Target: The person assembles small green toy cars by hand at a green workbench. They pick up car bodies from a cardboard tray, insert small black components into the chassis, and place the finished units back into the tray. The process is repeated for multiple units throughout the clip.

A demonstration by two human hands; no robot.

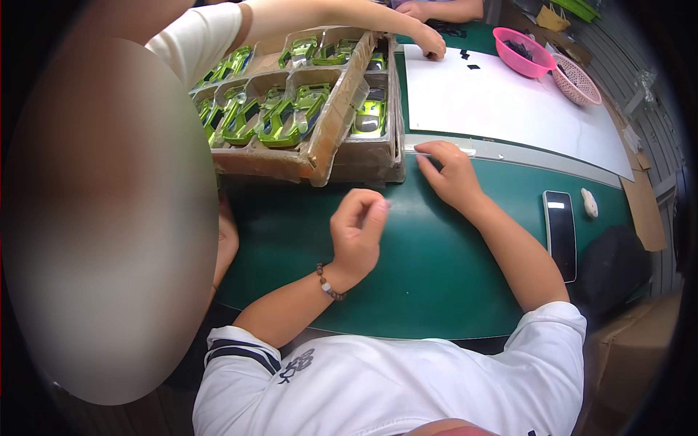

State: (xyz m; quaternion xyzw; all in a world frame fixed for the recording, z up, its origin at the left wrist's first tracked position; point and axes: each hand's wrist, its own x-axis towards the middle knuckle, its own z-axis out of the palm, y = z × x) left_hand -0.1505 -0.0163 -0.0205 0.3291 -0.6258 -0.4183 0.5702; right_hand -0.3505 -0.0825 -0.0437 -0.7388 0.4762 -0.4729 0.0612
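Note:
My left hand (356, 229), with a beaded bracelet (329, 283) at its wrist, is raised over the green tabletop (429, 269). Its fingers are curled in against the thumb, and I cannot make out whether anything is between them. My right hand (452, 174) rests near the grey strip (538, 162) along the white board, fingers apart and nothing seen in them. Ahead of my left hand a divided cardboard tray (320, 163) holds several bright green toy car body parts (291, 120). It sits tilted on another box, where a green toy car (370, 116) shows.
A co-worker's hand (430, 42) reaches across the tray to the white board (502, 109), where small black pieces (473, 67) lie. A pink bowl (522, 54) of dark parts and a pink basket (576, 78) stand at its far right. A phone (560, 236) and a small white object (589, 203) lie at right.

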